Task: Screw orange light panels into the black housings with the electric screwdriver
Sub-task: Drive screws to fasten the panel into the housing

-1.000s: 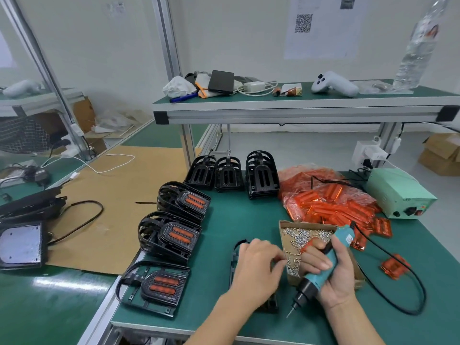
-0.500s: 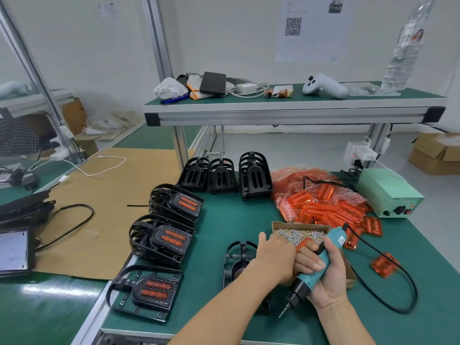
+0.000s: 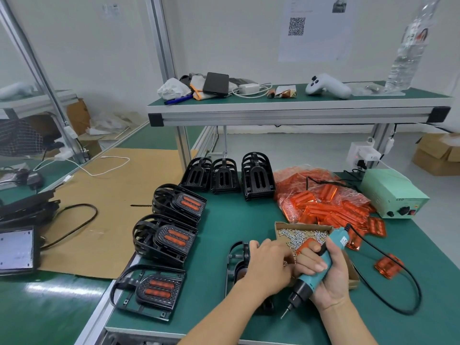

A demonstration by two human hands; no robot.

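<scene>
Screws box (image 3: 302, 226) sits behind right hand (image 3: 331, 277).

Left hand (image 3: 267, 263): a second ago it lies curled over the black housing (image 3: 237, 260), fingertips at the edge of the screw box (image 3: 302, 235); now its fingertips meet the right hand's fingers beside the box, apparently with something small between them, too small to tell.
Right hand (image 3: 328, 275): sits slightly lower and closer to the left hand than before.
Electric screwdriver (image 3: 316, 275): bit tip (image 3: 283, 314) points down-left much as before, now a little nearer the housing's lower end.
View: the head camera shifts, so the whole bench slides slightly in frame.
</scene>
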